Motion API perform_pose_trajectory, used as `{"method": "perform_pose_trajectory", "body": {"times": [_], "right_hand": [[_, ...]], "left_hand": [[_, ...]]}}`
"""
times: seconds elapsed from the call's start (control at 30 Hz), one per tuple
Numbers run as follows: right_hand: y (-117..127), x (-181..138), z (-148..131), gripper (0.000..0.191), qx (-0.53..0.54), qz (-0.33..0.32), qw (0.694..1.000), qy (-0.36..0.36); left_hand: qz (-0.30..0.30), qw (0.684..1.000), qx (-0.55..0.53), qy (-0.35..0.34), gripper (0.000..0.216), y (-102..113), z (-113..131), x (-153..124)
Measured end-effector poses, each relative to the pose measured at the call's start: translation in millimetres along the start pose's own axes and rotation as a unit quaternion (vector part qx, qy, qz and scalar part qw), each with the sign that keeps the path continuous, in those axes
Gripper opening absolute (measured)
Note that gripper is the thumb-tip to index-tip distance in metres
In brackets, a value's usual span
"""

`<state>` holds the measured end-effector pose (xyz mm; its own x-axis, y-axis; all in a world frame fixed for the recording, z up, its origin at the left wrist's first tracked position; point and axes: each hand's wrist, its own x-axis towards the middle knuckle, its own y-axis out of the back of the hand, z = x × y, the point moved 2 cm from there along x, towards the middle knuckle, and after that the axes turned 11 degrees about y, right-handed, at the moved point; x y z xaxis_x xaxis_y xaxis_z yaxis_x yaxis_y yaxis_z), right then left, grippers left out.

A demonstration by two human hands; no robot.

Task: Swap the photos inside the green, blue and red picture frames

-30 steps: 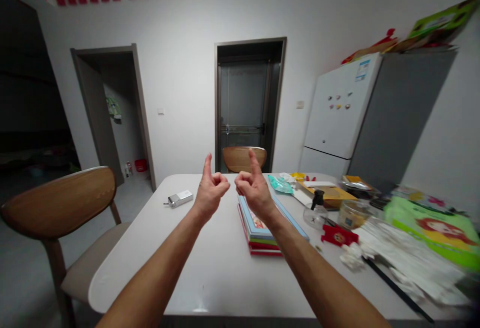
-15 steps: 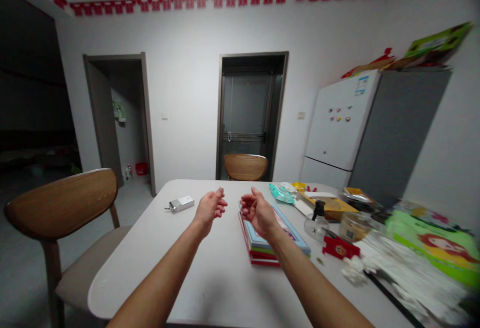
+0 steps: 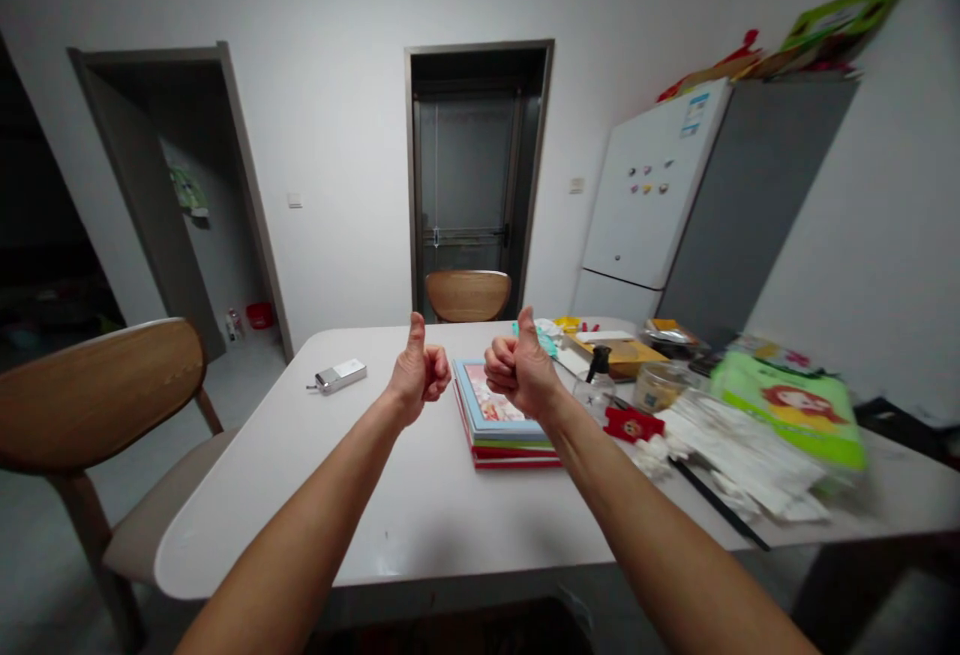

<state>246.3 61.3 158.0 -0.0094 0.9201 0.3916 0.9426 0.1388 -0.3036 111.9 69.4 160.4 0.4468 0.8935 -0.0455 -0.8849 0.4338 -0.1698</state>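
Above the table, head view: both bare forearms are stretched forward, the fists raised clear of the tabletop.
Left hand: the left hand (image 3: pixel 418 372) is curled into an empty fist with the thumb pointing up; nothing is gripped or touched.
Right hand: the right hand (image 3: pixel 521 375) is likewise closed on nothing, thumb upright, held just beside the left one but apart from it, so a matching gesture is formed.
Nearest thing: a flat stack of picture books with a pale blue cover and red and green edges (image 3: pixel 499 418) is laid squarely on the white rounded table (image 3: pixel 420 495), directly below and between the fists, untouched.
Left of the hands: a small silver-and-white rectangular device (image 3: pixel 340 375) is lying alone on the bare part of the tabletop, well apart from the left fist.
Right of the hands: a clear pump bottle with a black nozzle (image 3: pixel 593 385), a small red tag (image 3: pixel 634 424) and a green illustrated bag (image 3: pixel 793 406) are crowded along the table's right side; the papers beneath are blurred, so what they are cannot be told for certain.
Seating: a wooden curved-back chair (image 3: pixel 97 395) is set at the left edge of the table.
Background: a white refrigerator (image 3: pixel 651 205) is stood against the far wall.
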Motion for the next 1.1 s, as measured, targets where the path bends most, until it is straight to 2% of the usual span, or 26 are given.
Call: {"method": "perform_pose_trajectory", "body": {"times": [0.07,0.1,0.13,0.17,0.23,0.3,0.37,0.47,0.57,0.63,0.73,0.8,0.87,0.93,1.03,1.1], "right_hand": [[30.3,0.1,9.0,0.057,-0.163,0.055,0.985,0.006],[49.0,-0.8,14.3,0.056,-0.267,0.090,0.960,0.003],[69.0,-2.9,19.8,0.053,-0.385,0.128,0.914,-0.004],[88.7,-6.0,26.0,0.049,-0.499,0.148,0.853,-0.027],[123.7,-14.4,40.5,0.037,-0.553,0.172,0.813,-0.062],[149.0,-24.1,54.6,0.034,-0.566,0.185,0.798,-0.096],[162.3,-32.5,65.7,0.032,-0.565,0.194,0.793,-0.117],[164.0,-39.7,71.6,0.025,-0.549,0.220,0.798,-0.111],[149.6,-42.3,62.6,0.024,-0.508,0.258,0.819,-0.070],[130.1,-44.1,50.5,0.033,-0.467,0.274,0.840,-0.028],[85.3,-52.1,29.7,0.043,-0.354,0.286,0.887,0.075],[48.9,-62.1,20.4,0.047,-0.304,0.269,0.905,0.127],[12.0,-73.8,18.9,0.045,-0.313,0.209,0.913,0.155],[-20.7,-85.3,24.6,0.038,-0.350,0.121,0.905,0.209],[-55.8,-100.0,45.6,0.041,-0.400,-0.037,0.864,0.305],[-68.9,-108.0,65.6,0.052,-0.418,-0.121,0.839,0.327]], "left_hand": [[0.050,0.998,0.021,0.028,0.062,6.8,-17.7,9.3],[0.073,0.996,0.030,0.040,0.061,10.5,-27.8,14.0],[0.089,0.994,0.037,0.047,0.060,13.6,-38.5,18.3],[0.101,0.993,0.043,0.052,0.058,15.7,-49.6,22.1],[0.116,0.990,0.052,0.058,0.052,15.7,-71.6,27.4],[0.118,0.990,0.060,0.052,0.045,8.9,-90.3,29.8],[0.107,0.991,0.069,0.041,0.036,-2.2,-103.3,30.3],[0.095,0.992,0.075,0.030,0.027,-15.8,-112.0,29.2],[0.098,0.992,0.071,0.033,0.027,-18.5,-113.2,26.0],[0.094,0.993,0.066,0.041,0.030,-17.3,-112.5,21.8],[0.082,0.994,0.052,0.050,0.033,-16.2,-106.9,10.6],[0.078,0.995,0.038,0.048,0.037,-14.6,-98.3,-1.2],[0.075,0.996,0.006,0.038,0.045,-9.8,-87.1,-16.7],[0.065,0.996,-0.060,0.023,0.048,-0.2,-77.3,-34.8],[0.059,0.985,-0.159,0.007,0.036,22.0,-73.8,-61.8],[0.076,0.980,-0.182,0.011,0.026,39.2,-80.6,-76.0]]}}
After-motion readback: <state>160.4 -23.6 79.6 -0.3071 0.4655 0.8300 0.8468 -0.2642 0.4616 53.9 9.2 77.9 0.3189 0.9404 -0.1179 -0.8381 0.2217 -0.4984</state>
